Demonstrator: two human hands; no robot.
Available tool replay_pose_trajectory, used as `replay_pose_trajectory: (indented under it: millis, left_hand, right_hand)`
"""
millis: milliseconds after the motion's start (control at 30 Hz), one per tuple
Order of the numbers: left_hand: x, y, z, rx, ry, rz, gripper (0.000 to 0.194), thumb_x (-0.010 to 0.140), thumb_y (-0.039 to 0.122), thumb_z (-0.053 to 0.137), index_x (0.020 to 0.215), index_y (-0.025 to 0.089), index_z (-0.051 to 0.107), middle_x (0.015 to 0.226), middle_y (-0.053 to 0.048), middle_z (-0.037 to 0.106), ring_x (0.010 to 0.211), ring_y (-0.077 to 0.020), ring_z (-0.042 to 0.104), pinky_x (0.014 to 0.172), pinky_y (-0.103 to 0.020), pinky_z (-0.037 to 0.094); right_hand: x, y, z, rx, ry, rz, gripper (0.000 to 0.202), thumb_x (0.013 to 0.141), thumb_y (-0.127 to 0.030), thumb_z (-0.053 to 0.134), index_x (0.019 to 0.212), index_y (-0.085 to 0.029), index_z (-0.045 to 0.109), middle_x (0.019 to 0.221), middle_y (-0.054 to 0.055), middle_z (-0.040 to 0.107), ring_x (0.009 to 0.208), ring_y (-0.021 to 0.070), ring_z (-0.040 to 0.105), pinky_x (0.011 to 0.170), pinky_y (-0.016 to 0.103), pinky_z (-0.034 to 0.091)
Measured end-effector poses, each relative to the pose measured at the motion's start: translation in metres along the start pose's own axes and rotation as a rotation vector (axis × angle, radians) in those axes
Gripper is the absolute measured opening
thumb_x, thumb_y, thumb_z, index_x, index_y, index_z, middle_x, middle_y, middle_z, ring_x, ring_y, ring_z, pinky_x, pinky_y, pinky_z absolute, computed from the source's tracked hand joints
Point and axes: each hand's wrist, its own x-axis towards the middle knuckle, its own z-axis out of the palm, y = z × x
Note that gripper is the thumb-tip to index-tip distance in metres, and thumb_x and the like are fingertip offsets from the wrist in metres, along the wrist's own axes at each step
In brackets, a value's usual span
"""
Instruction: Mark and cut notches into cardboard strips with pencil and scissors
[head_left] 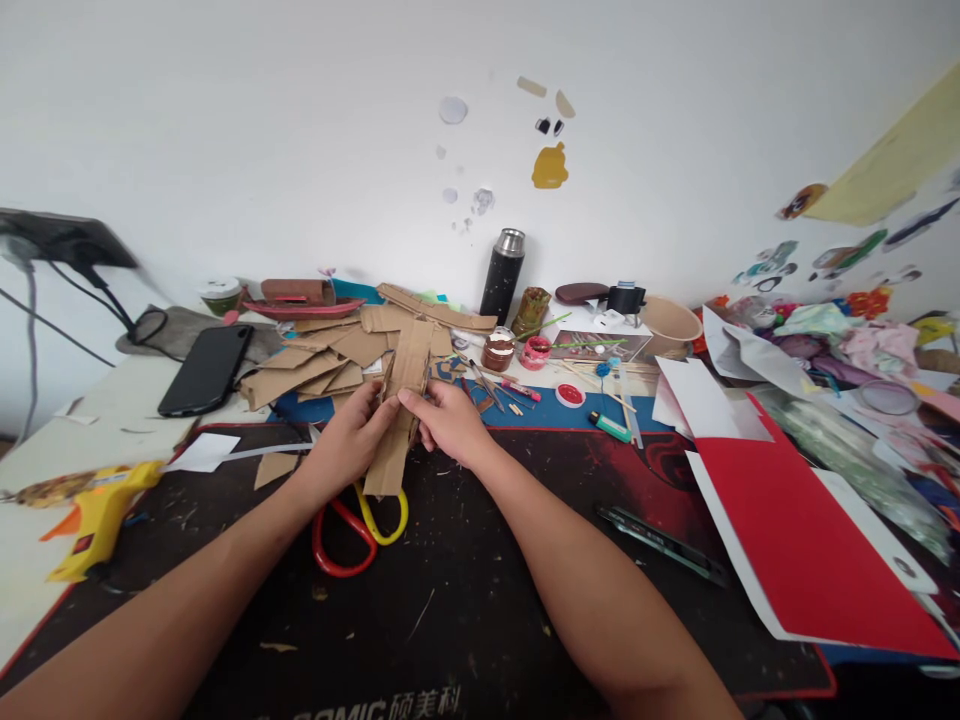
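The left hand (352,435) and right hand (450,420) pinch a long, creased brown cardboard strip (391,462) over the far edge of the black, red-rimmed mat (480,590), the strip's cutting seemingly done but its shaping apparently unfinished.

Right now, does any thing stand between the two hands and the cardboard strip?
Nothing visible does: the left hand and right hand both hold the brown cardboard strip directly. The red-and-yellow-handled scissors lie by its near end, not between.
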Motion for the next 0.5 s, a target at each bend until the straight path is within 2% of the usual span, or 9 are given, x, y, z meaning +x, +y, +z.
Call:
replay_pose_trajectory:
  millis: [100, 267, 367, 500]
  left_hand:
    - [0.0, 0.004, -0.002, -0.021, 0.0, -0.014, 0.059, 0.097, 0.078, 0.059, 0.113, 0.022, 0.064, 0.1, -0.007, 0.075, 0.092, -0.03, 0.071, 0.081, -0.04, 0.059]
    - [-0.004, 0.018, -0.005, -0.106, -0.032, -0.08, 0.061, 0.093, 0.08, 0.063, 0.113, 0.022, 0.064, 0.101, -0.007, 0.077, 0.094, -0.0305, 0.073, 0.081, -0.038, 0.06]
    - [-0.005, 0.022, -0.006, -0.13, -0.031, -0.098, 0.066, 0.09, 0.082, 0.065, 0.114, 0.021, 0.066, 0.102, -0.007, 0.078, 0.092, -0.0301, 0.072, 0.079, -0.038, 0.06]
    - [-0.002, 0.019, -0.008, -0.165, 0.02, -0.107, 0.063, 0.086, 0.083, 0.07, 0.107, 0.024, 0.066, 0.096, -0.005, 0.077, 0.089, -0.0295, 0.073, 0.076, -0.037, 0.061]
  right_hand:
    - [-0.002, -0.005, -0.002, 0.005, -0.011, 0.031, 0.042, 0.104, -0.057, 0.079, 0.085, -0.023, 0.064, 0.046, -0.008, 0.06, 0.034, 0.0098, 0.05, 0.037, 0.019, 0.036]
    - [-0.001, -0.007, -0.003, 0.066, -0.041, 0.061, 0.047, 0.103, -0.063, 0.079, 0.082, -0.023, 0.064, 0.049, -0.005, 0.064, 0.035, 0.0096, 0.051, 0.036, 0.019, 0.037]
    - [0.0, -0.006, -0.003, 0.094, -0.066, 0.071, 0.048, 0.101, -0.065, 0.079, 0.085, -0.023, 0.065, 0.05, -0.005, 0.065, 0.035, 0.0099, 0.051, 0.036, 0.019, 0.037]
    - [0.0, -0.006, -0.006, 0.119, -0.064, 0.061, 0.047, 0.101, -0.068, 0.076, 0.094, -0.022, 0.069, 0.054, -0.004, 0.068, 0.036, 0.0103, 0.053, 0.037, 0.02, 0.034]
